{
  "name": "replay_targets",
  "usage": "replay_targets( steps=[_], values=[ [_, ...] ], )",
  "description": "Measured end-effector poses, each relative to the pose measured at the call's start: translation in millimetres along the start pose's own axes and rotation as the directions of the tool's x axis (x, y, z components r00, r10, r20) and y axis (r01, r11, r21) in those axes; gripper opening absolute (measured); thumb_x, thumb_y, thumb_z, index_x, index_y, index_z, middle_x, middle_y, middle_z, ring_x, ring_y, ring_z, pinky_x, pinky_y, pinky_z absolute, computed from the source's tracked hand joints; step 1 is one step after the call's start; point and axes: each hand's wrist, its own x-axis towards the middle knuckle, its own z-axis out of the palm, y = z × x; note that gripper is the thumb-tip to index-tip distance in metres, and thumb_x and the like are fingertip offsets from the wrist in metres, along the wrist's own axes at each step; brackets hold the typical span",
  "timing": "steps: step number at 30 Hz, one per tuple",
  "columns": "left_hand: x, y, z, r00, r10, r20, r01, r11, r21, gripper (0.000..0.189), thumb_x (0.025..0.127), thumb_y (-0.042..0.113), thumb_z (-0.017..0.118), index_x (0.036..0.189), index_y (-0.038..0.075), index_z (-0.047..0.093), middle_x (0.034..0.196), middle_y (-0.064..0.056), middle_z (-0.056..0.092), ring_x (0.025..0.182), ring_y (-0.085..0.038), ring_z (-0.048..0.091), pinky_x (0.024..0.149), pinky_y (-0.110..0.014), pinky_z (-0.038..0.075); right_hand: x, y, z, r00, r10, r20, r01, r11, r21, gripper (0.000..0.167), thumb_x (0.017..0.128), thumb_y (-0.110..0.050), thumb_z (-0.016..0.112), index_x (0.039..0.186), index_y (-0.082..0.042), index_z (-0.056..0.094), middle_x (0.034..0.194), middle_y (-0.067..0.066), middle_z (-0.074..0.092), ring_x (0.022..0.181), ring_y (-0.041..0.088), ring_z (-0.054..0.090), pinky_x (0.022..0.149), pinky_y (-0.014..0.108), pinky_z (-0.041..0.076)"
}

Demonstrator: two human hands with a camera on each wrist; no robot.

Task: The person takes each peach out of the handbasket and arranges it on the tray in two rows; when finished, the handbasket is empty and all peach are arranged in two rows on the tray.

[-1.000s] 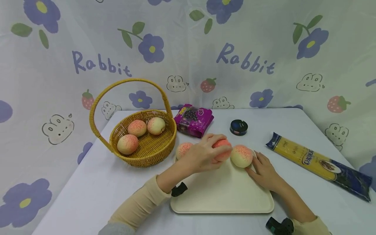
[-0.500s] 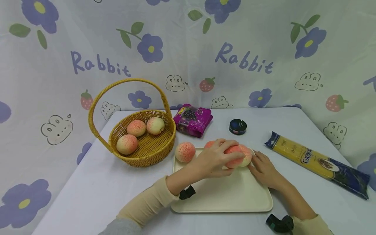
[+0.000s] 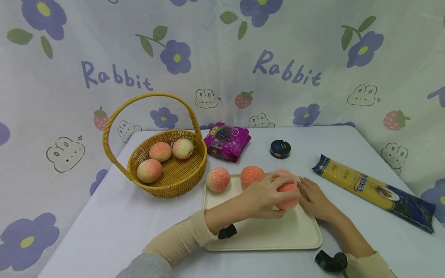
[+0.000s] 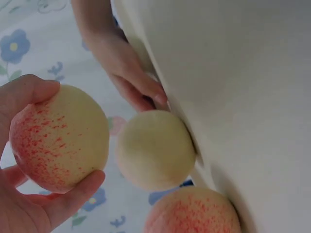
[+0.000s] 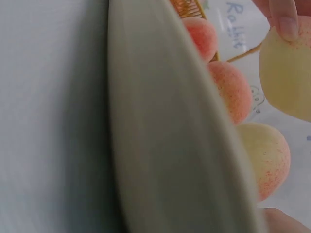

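Note:
My left hand holds a pink and cream peach above the cream tray, thumb and fingers around its sides. Along the tray's far side, a peach sits at the left corner, a second peach in the middle and a third peach at the right. The held peach and my left fingers partly cover that third one in the head view. My right hand rests against the tray's right rim with fingers extended.
A wicker basket with a tall handle stands left, with peaches inside. Behind the tray lie a purple grape-print packet and a round dark tin. A long spaghetti packet lies at the right. A printed curtain hangs behind.
My left hand has carried the held peach rightward and a little nearer, from above the middle peach to in front of the right one. My right hand stays at the tray's rim.

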Motion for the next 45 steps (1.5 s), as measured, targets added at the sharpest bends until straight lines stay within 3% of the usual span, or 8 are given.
replay_targets(
  steps=[10, 21, 27, 29, 34, 36, 42, 45],
  values=[
    [5.3, 16.1, 14.5, 0.994, 0.032, 0.102, -0.033, 0.999, 0.008, 0.052, 0.078, 0.039, 0.065, 0.127, 0.035, 0.048, 0.134, 0.001, 0.035, 0.111, -0.02, 0.04, 0.06, -0.02, 0.046, 0.2, 2.2, 0.1, 0.997, 0.044, 0.063, -0.046, 0.998, 0.044, 0.055, 0.087, -0.027, 0.058, 0.13, 0.003, 0.044, 0.139, 0.027, 0.033, 0.128, 0.049, 0.019, 0.097, 0.066, 0.015],
    [15.8, 28.4, 26.6, 0.98, 0.107, 0.17, -0.108, 0.994, -0.002, 0.051, 0.079, 0.039, 0.065, 0.127, 0.033, 0.049, 0.139, -0.001, 0.034, 0.112, -0.02, 0.038, 0.062, -0.017, 0.043, -3.0, -1.1, -1.0, 0.998, -0.049, 0.05, 0.05, 0.998, -0.025, 0.059, 0.084, -0.023, 0.062, 0.131, 0.005, 0.041, 0.136, 0.026, 0.037, 0.126, 0.049, 0.023, 0.097, 0.064, 0.017],
    [21.0, 32.5, 30.6, 0.972, 0.119, 0.205, -0.126, 0.992, 0.02, 0.05, 0.08, 0.04, 0.064, 0.127, 0.034, 0.048, 0.137, -0.002, 0.035, 0.112, -0.02, 0.039, 0.064, -0.018, 0.045, -2.9, -2.7, -3.1, 0.997, 0.006, 0.074, -0.005, 1.0, -0.007, 0.06, 0.084, -0.023, 0.062, 0.134, 0.003, 0.039, 0.139, 0.025, 0.034, 0.128, 0.047, 0.019, 0.098, 0.065, 0.016],
    [22.6, 34.1, 31.8, 0.967, 0.128, 0.22, -0.139, 0.99, 0.037, 0.049, 0.08, 0.04, 0.063, 0.126, 0.034, 0.048, 0.135, -0.001, 0.036, 0.112, -0.02, 0.039, 0.065, -0.019, 0.045, -2.4, -3.4, -3.7, 0.997, 0.012, 0.074, -0.011, 1.0, -0.008, 0.057, 0.085, -0.02, 0.06, 0.133, 0.004, 0.04, 0.138, 0.026, 0.034, 0.128, 0.047, 0.019, 0.097, 0.065, 0.017],
    [26.1, 38.3, 35.2, 0.954, 0.187, 0.236, -0.208, 0.976, 0.068, 0.046, 0.081, 0.04, 0.062, 0.125, 0.033, 0.049, 0.132, -0.001, 0.04, 0.116, -0.02, 0.039, 0.088, -0.024, 0.038, -0.5, -5.3, -5.2, 0.996, 0.049, 0.077, -0.051, 0.998, 0.021, 0.049, 0.091, -0.02, 0.053, 0.133, 0.002, 0.041, 0.139, 0.026, 0.033, 0.129, 0.047, 0.018, 0.098, 0.064, 0.016],
    [27.5, 40.4, 36.7, 0.949, 0.204, 0.239, -0.221, 0.974, 0.047, 0.045, 0.082, 0.04, 0.062, 0.125, 0.033, 0.049, 0.133, -0.002, 0.039, 0.116, -0.019, 0.038, 0.092, -0.023, 0.034, 0.0, -6.4, -6.3, 0.995, 0.062, 0.076, -0.066, 0.997, 0.048, 0.047, 0.093, -0.021, 0.051, 0.133, 0.001, 0.041, 0.139, 0.026, 0.032, 0.129, 0.046, 0.017, 0.098, 0.065, 0.015],
    [30.2, 47.7, 38.4, 0.94, 0.191, 0.284, -0.177, 0.981, -0.075, 0.046, 0.084, 0.043, 0.06, 0.128, 0.038, 0.047, 0.139, 0.0, 0.032, 0.118, -0.015, 0.032, 0.072, -0.014, 0.039, -0.4, -8.2, -6.3, 0.999, 0.025, 0.034, -0.026, 0.999, 0.044, 0.042, 0.091, -0.014, 0.051, 0.129, 0.004, 0.044, 0.136, 0.03, 0.035, 0.127, 0.048, 0.021, 0.097, 0.064, 0.017],
    [31.1, 50.5, 39.2, 0.94, 0.23, 0.254, -0.208, 0.972, -0.11, 0.043, 0.084, 0.042, 0.058, 0.126, 0.036, 0.05, 0.138, 0.001, 0.034, 0.119, -0.016, 0.033, 0.075, -0.015, 0.038, -1.3, -8.6, -6.1, 0.999, 0.036, 0.031, -0.037, 0.999, 0.039, 0.043, 0.091, -0.013, 0.051, 0.13, 0.004, 0.044, 0.137, 0.029, 0.034, 0.128, 0.048, 0.021, 0.098, 0.063, 0.017]
  ],
)
